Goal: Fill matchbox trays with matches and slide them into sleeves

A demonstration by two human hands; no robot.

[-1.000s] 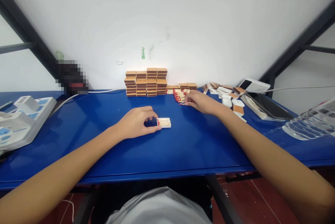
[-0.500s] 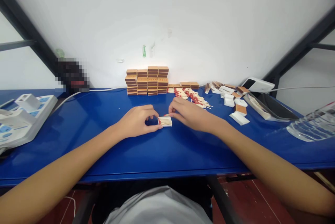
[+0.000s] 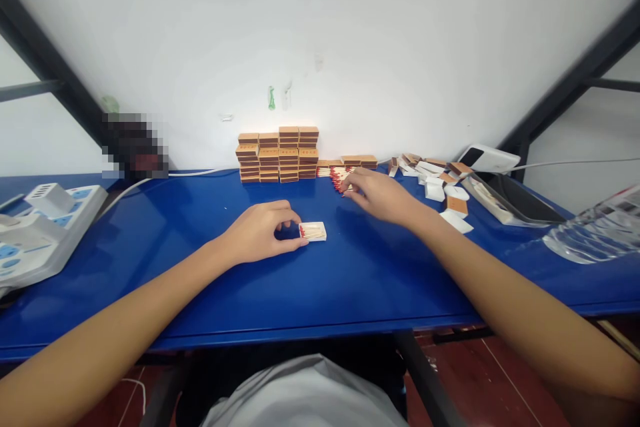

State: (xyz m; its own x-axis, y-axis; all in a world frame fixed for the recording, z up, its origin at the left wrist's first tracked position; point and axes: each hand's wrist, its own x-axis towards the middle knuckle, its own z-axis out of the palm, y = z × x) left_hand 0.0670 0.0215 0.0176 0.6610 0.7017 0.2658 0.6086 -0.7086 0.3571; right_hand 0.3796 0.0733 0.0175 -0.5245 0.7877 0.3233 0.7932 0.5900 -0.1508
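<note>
My left hand (image 3: 265, 232) grips the left end of a small white matchbox tray (image 3: 323, 232) between thumb and fingers. Several red-headed matches (image 3: 311, 235) lie inside that tray, which rests on the blue table. Over at the heap of loose matches (image 3: 340, 178), my right hand (image 3: 377, 195) has its fingers bent together in a pinch at the near edge. Whatever is between those fingertips is too small to make out, and the hand covers much of the heap. Behind the tray, closed matchboxes (image 3: 279, 157) stand stacked in columns against the wall.
Empty sleeves and trays (image 3: 434, 188) lie loosely at the right, near a white device (image 3: 487, 159) and a dark pouch (image 3: 520, 200). Clear plastic wrap (image 3: 590, 234) sits farther right. A power strip (image 3: 85, 204) with plugs occupies the left end of the table.
My right hand has moved away from the tray, back and to the right, onto the match heap. My left hand stays on the tray.
</note>
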